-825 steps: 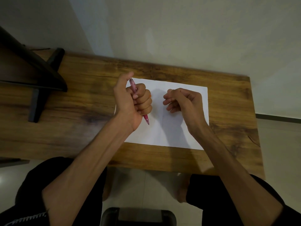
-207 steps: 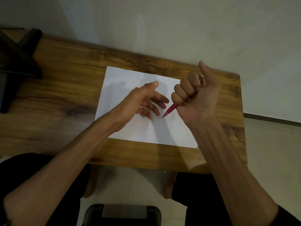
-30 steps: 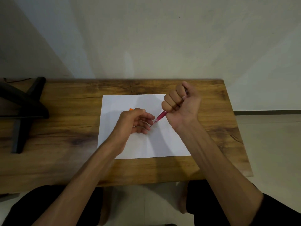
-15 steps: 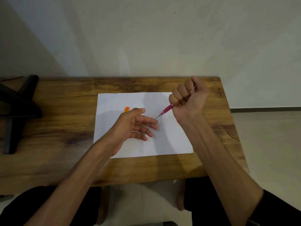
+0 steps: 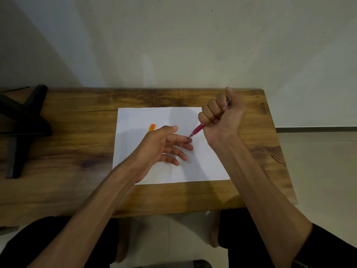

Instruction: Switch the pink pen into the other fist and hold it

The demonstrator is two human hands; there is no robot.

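One red pen [image 5: 197,130] clamped in the fisted right hand [image 5: 220,115], tip touching the left hand [image 5: 164,147], fingers [image 5: 181,140] spread straight. One white sheet [image 5: 173,171], one orange piece [image 5: 152,127] at far left. Wooden worktop [image 5: 77,142] against pale wall [image 5: 193,45]; black stand [image 5: 21,122] at left.

**Dim room, soft shadows, wide-angle bend**

The scene is dim and warm-toned. A broad diagonal shadow darkens the wall [image 5: 29,45] toward ten o'clock, while the stretch toward one o'clock is paler. The white paper [image 5: 193,167] is the brightest surface, without glare; soft grey shadows of the hands fall across it. The table [image 5: 77,151] edges bow at three and nine o'clock from lens distortion. Focus is fairly even, slightly soft and grainy.
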